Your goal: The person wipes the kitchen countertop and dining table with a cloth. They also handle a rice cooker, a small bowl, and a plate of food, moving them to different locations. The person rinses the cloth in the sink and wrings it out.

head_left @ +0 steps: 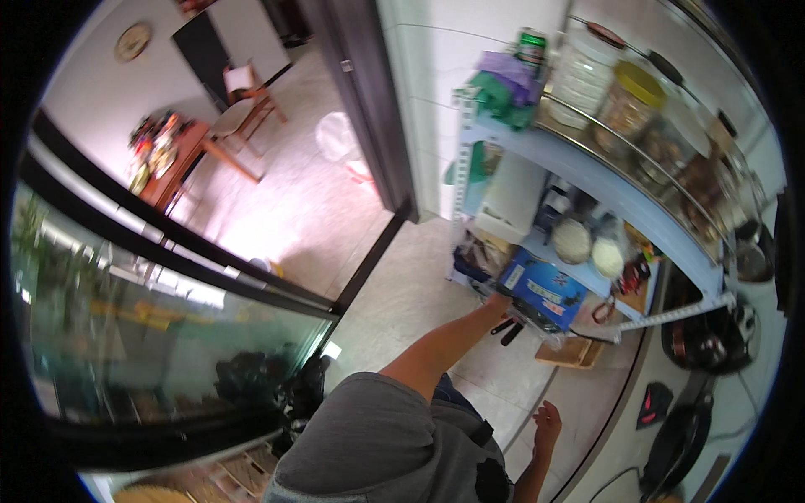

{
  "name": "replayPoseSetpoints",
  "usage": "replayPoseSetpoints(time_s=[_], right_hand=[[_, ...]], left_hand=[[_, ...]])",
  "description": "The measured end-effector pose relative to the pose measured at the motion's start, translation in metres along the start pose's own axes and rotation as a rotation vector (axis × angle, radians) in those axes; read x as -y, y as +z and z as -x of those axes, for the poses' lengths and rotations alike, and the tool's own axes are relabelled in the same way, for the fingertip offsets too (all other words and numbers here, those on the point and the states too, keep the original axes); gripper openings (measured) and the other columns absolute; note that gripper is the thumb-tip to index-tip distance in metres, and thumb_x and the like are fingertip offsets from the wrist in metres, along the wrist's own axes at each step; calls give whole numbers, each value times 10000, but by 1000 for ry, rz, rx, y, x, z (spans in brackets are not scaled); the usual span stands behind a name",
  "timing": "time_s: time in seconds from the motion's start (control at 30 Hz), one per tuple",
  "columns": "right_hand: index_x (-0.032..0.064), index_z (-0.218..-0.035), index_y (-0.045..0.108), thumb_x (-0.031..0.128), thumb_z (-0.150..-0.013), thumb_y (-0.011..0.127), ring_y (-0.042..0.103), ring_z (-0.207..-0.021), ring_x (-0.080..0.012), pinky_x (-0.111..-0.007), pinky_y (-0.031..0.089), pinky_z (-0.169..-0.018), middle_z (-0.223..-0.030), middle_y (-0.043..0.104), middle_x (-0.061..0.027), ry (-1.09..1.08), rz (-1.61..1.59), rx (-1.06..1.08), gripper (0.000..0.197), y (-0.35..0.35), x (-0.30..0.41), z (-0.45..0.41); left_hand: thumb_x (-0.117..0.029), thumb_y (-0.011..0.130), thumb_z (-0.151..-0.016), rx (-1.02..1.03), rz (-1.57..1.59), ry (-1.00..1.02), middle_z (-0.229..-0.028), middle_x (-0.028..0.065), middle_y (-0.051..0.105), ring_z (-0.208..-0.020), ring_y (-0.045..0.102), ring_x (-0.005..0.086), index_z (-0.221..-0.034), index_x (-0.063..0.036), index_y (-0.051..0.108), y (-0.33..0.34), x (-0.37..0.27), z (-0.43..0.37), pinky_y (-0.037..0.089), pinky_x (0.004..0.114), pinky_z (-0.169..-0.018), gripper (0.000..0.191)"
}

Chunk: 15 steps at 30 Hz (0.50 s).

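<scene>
My left hand [500,306] reaches to the front edge of a metal shelf rack, against a plastic bag and dark items beside a blue printed box [546,286]. Two black handles [510,332] stick out just below it; whether the fingers grip anything is hidden. My right hand [548,418] hangs low over the floor, near the counter's edge, with nothing in it and its fingers loosely apart. Above the blue box stand a white container [512,198] and bags of pale contents [571,240]. A wooden board [568,353] lies near the rack's foot.
Jars, one with a yellow lid [640,83], line the rack's upper shelf beside a green can [531,45]. A black pan [678,447] is on the counter at right. A glass sliding door [176,339] is at left, with a wooden chair [242,116] in the room beyond.
</scene>
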State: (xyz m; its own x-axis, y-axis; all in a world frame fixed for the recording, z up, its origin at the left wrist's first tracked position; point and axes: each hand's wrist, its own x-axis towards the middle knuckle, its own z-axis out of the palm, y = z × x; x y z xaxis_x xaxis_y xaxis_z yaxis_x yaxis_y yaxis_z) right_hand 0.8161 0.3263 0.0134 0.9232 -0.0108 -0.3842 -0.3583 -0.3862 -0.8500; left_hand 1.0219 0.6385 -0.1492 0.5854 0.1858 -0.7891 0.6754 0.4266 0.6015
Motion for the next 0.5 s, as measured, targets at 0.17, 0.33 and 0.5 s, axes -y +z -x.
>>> replayPoseSetpoints(time_s=[0.17,0.33,0.5], right_hand=[[25,-1191,601,176,-923,592,594,-759,-127,-264,480,-669,-936,625,-43,-91,62,149,308,-4,18,-48],[-17,-1197,586,158,-938,558,611,-794,-147,-272,496,-719,-967,637,-82,-223,139,301,314,20,50,-63],[2,-1199,592,169,-942,555,625,-792,-147,-277,495,-709,-968,638,-83,-207,215,367,309,31,56,-62]], left_hand=[[-82,638,-797,-38,129,84,-832,123,563,-615,571,242,-1013,-72,567,-33,-5,25,492,359,-457,227],[79,635,-739,-47,278,117,-690,128,588,-491,585,228,-939,-50,568,-59,-2,50,434,322,-388,247],[-57,634,-840,55,511,253,-642,88,570,-440,519,184,-875,-62,577,-57,-11,88,365,286,-368,67]])
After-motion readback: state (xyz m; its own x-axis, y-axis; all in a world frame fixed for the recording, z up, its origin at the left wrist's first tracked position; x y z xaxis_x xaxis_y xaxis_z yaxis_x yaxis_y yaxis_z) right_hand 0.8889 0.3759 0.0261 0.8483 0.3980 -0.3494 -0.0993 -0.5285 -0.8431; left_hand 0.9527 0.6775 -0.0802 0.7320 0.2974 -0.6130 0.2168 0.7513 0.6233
